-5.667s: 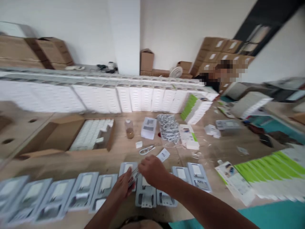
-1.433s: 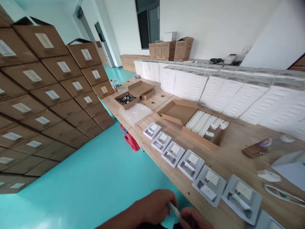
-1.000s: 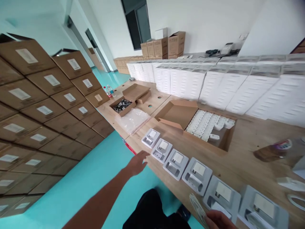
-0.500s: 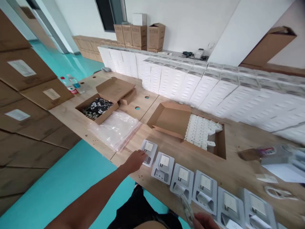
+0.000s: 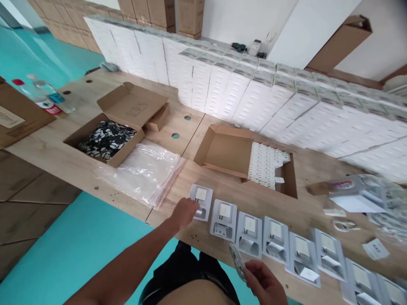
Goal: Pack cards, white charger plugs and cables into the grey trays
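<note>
My left hand (image 5: 185,213) reaches over the left edge of the leftmost grey plastic tray (image 5: 208,195), its fingers curled down at the lower compartment. A small white piece shows by the fingertips; what they pinch, if anything, is hidden. Between the thumb and fingers of my right hand (image 5: 265,281) is a coiled grey-white cable (image 5: 237,260), held in front of the row near the table edge. The second tray (image 5: 213,218) and the third tray (image 5: 241,231) each carry a white square piece above a lower compartment with a folded paper or card.
More such trays (image 5: 288,256) run right. Behind them stands an open carton (image 5: 294,178) of small white parts. Clear plastic bags (image 5: 149,169) and a carton (image 5: 119,163) of black-and-white pieces lie left. Stacked white boxes (image 5: 229,89) line the back; bagged cables (image 5: 391,220) lie right.
The view has tilted down and shifted. My right hand has come further into view with the coiled cable, and more trays show at right. My left hand remains at the leftmost tray.
</note>
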The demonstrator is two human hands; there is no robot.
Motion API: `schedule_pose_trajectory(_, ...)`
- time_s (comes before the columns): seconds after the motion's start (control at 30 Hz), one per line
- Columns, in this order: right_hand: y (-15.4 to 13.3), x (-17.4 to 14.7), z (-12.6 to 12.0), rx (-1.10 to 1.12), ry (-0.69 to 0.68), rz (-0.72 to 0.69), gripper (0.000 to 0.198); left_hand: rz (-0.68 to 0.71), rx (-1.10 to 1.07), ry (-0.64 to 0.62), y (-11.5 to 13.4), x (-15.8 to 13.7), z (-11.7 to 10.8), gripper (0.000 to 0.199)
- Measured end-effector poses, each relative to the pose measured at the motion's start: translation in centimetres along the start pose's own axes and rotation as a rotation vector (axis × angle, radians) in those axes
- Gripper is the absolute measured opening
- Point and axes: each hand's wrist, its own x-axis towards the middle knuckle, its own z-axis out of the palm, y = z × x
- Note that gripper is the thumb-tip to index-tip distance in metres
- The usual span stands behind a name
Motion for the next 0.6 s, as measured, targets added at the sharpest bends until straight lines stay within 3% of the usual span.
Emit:
schedule_pose_trajectory(0.13,-0.5,2.0,0.9,-0.043,-0.139,-0.085,0.043,-0.028,0.023,0.016,0.1,0.6,0.3,0.015)
schedule_pose_trajectory(0.27,-0.8,4.5,4.0,-0.318,-0.272,-0.294,0.031,-0.097,-0.02,0.036,-0.1,0.7,0.5,0.013)
schedule_pose_trajectory(0.43,-0.8,8.9,9.9,-0.621,-0.291,-0.661,0.025,-0.102,-0.165,0.053,-0.9,0.8,0.4,0.016)
schedule_pose_trajectory(0.6,-0.4,12.1,12.8,-0.83,-0.331,-0.804,0.023,-0.015,-0.317,0.062,-1.6,0.5,-0.1,0.034)
